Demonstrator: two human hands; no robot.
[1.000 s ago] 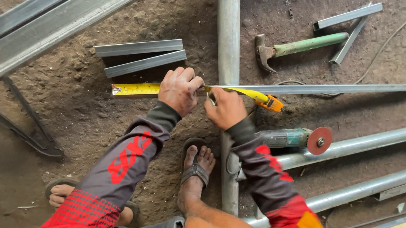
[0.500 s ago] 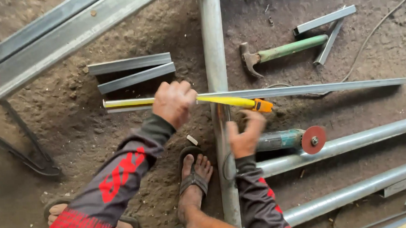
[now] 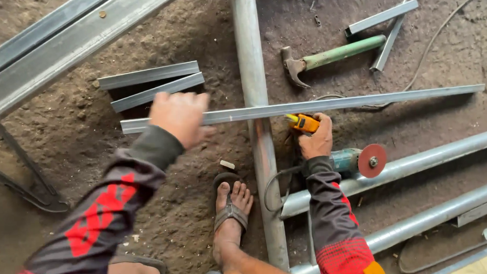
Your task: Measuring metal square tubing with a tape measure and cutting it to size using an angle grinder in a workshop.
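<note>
The left hand (image 3: 180,117) holds nothing, fingers loosely spread above the long grey metal strip (image 3: 364,100) lying across the upright steel pipe (image 3: 253,81) on the dirt floor (image 3: 61,146). Right of the pipe, the right hand (image 3: 317,138) grips a yellow tape measure (image 3: 304,122) just below the strip, beside a teal angle grinder with a red disc (image 3: 362,161).

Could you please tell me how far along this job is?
Done: two short pieces lie cut beside the strip. In hand: the right hand holds the tape measure, blade in; the left hand hovers over the strip. Left: the strip is whole, and the grinder lies untouched.
</note>
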